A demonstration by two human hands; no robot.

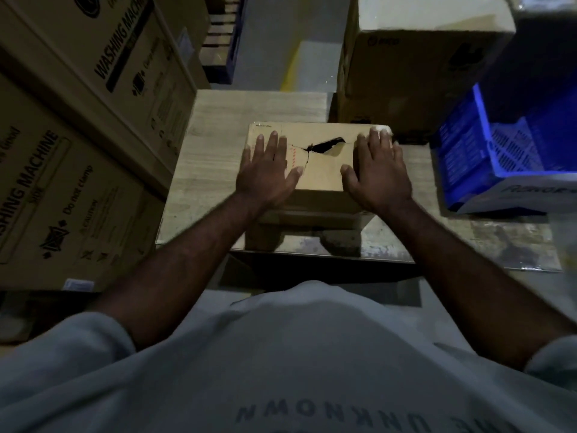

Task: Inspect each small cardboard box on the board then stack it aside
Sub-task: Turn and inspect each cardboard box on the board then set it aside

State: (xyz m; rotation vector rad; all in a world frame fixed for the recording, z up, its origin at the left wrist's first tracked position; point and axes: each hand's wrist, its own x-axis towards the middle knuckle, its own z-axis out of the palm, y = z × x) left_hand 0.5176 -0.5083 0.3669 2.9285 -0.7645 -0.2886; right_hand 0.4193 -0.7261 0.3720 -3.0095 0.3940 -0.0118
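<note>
**Hidden, cut off or unclear.** The view was dim and blurred at the edges. Small print on the cartons could not be read. Below the near face of the small cardboard box (pixel 318 179) a second band of cardboard showed. Whether that was a separate box underneath could not be told. The palms hid part of the box top. A pale patch at the box's far right corner lay under the fingertips, and its nature was unclear. The blue crate (pixel 499 151) was cut off by the right edge, and its contents were not visible. The shirt (pixel 281 370) filled the lower frame, with its lettering only partly in view.

**Item 1, task object.** 1 small cardboard box sat at the middle of the board (pixel 212 145), towards its near edge. A dark torn hole (pixel 326 146) lay in its top face, with a crease running from it.

**Item 2, hands.** The left hand (pixel 265 173) lay flat, palm down, on the left part of the box top, with fingers straight and spread. The right hand (pixel 376 173) lay flat on the right part, with fingers straight and slightly fanned and the thumb out to the side. Neither hand was curled round or pinching anything.

**Item 3, surface.** The board was pale and wood-grained. Its near right part was worn and blotched.

**Item 4, surroundings.** 2 stacked cartons marked WASHING MACHINE (pixel 78 135) stood just left of the board. 1 large brown carton (pixel 421 57) stood at the far right, behind the box. The blue crate stood right of the board. A grey floor with a yellow stripe (pixel 292 70) lay beyond.
</note>
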